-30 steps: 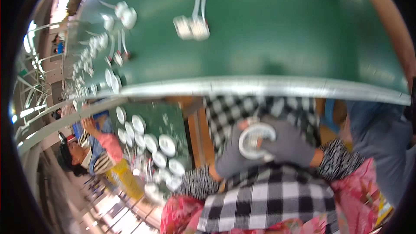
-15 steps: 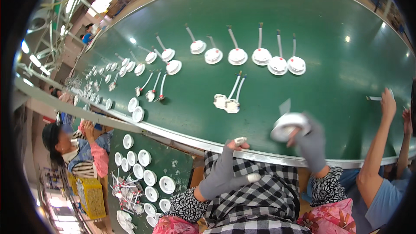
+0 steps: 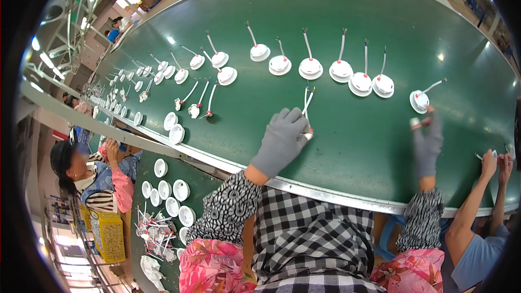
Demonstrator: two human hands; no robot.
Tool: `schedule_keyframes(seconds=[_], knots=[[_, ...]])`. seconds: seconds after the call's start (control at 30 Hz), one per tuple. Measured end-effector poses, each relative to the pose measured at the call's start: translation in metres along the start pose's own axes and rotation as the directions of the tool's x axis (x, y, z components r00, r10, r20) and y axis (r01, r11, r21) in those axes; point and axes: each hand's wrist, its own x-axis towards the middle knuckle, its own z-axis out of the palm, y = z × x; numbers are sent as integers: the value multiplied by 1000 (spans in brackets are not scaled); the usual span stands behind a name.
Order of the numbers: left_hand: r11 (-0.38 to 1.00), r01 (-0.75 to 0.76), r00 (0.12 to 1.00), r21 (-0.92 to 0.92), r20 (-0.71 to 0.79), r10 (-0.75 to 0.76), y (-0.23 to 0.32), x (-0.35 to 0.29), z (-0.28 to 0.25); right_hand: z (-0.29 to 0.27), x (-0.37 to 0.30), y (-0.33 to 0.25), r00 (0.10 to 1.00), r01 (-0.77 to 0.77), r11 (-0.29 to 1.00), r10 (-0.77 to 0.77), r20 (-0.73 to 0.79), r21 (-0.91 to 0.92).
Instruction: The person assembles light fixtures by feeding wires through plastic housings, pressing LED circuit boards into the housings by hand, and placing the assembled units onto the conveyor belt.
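Note:
My left hand (image 3: 283, 138), in a grey glove with bare or taped fingertips, is closed over a pair of white wired modules. Their two white cables (image 3: 308, 102) stick out beyond the fingers, while the bodies are mostly hidden beneath the hand. To the right, my right hand (image 3: 427, 144) is slightly blurred, its thumb and forefinger apart and holding nothing. Just beyond its fingertips lies a round white lamp housing (image 3: 419, 101) with a red dot, its cable pointing up and right. A row of similar round housings (image 3: 311, 69) lies farther back, cables pointing away.
The green table (image 3: 358, 152) has a metal front edge (image 3: 325, 191). At left are wired modules (image 3: 194, 110) and white rings (image 3: 176, 133). A side table (image 3: 206, 184) carries more rings and a wired heap (image 3: 157, 233). One co-worker sits left; another's hands (image 3: 496, 163) work at right.
My right hand has set the round housing down on the table at the far right and let go. My left hand has moved from above my lap onto the wired modules.

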Motion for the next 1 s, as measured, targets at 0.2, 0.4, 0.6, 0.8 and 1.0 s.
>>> schedule_keyframes(seconds=[0.2, 0.4, 0.6, 0.8, 1.0], knots=[[821, 97, 985, -563, -64, -160, 78, -61, 14, 12, -95, -94, 770, -349, 560, -285, 570, 751], [463, 283, 945, -840, 162, -284, 94, -120, 18, 3, -124, -104, 548, -565, 597, -244, 800, 569], [255, 341, 899, -905, 235, -369, 87, -139, -8, -20, -138, -101, 239, -732, 585, -258, 936, 348], [-265, 329, 901, -906, 385, -199, 69, -173, 7, -37, -118, -89, 127, -596, 681, -444, 887, 426], [748, 178, 969, -640, 244, -22, 64, -136, -31, -40, -115, -89, 128, 152, 749, -662, 739, 645]])
